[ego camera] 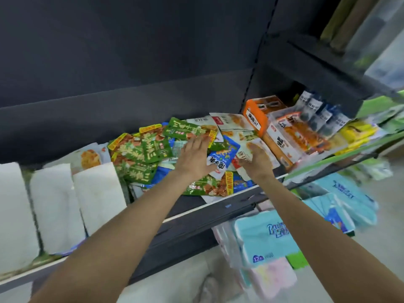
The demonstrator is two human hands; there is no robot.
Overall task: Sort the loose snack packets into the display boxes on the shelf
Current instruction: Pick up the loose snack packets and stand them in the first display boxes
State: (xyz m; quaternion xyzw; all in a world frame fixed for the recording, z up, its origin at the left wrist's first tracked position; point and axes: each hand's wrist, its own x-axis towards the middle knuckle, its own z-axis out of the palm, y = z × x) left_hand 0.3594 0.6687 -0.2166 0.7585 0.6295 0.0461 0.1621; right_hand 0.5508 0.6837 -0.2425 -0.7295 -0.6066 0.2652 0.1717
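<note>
Overhead, a dark grey back panel (131, 51) rises behind a long dark shelf (196, 217) with a pale front edge. At the far left of the shelf stand three white cardboard flaps (54, 206), matte and slightly grubby. Next comes a loose heap of snack packets: glossy green packets (140, 149) with yellow labels lie overlapping, flat and crinkled, with blue ones among them.

The left hand (193, 157) lies palm-down on the heap, fingers straight and a little spread, its thumb side touching a blue packet (220, 158) that sits between the two hands. The right hand (256, 159) is just beside it, thumb and fingers curled around a white packet (246, 153) with an orange food picture.

Further right stand the display boxes: an orange box (255, 119) against the upright, then a white-and-orange box (282, 147) filled with orange packets, then a row of upright blue-and-white packets (317, 114) and some yellow ones (356, 132). Below the shelf, soft pale-blue tissue packs (262, 239) in plastic wrap sit near the floor.
</note>
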